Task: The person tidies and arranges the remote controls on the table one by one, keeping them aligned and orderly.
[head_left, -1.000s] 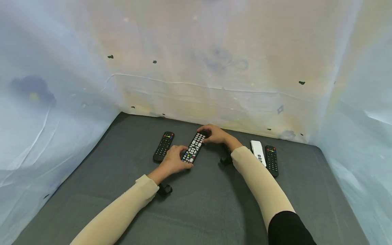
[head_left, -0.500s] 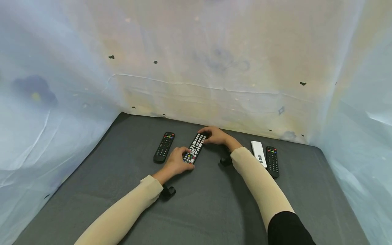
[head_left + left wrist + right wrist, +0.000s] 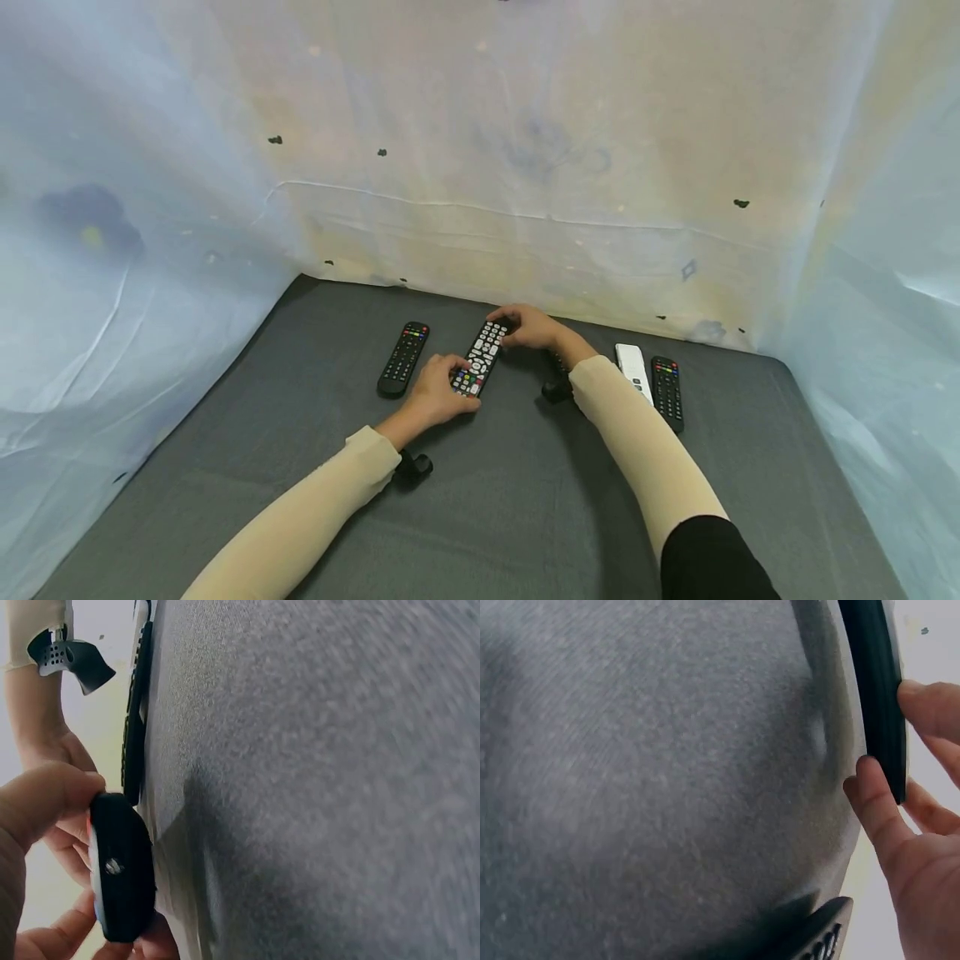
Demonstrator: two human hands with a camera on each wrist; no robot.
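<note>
A black remote with many white buttons (image 3: 480,360) lies lengthwise on the middle of the grey mat (image 3: 525,500). My left hand (image 3: 448,379) grips its near end, thumb on one side and fingers on the other; the left wrist view shows that end (image 3: 120,877) pinched just off the mat. My right hand (image 3: 512,323) holds the far end, and in the right wrist view its fingers (image 3: 877,802) clasp the remote's thin edge (image 3: 874,682).
A black remote (image 3: 403,358) lies left of the held one. A white remote (image 3: 632,371) and another black remote (image 3: 667,392) lie side by side to the right. Pale sheeting (image 3: 480,167) walls in the back and both sides.
Both hands and the middle remote have shifted slightly toward the back wall. The other remotes have stayed put.
</note>
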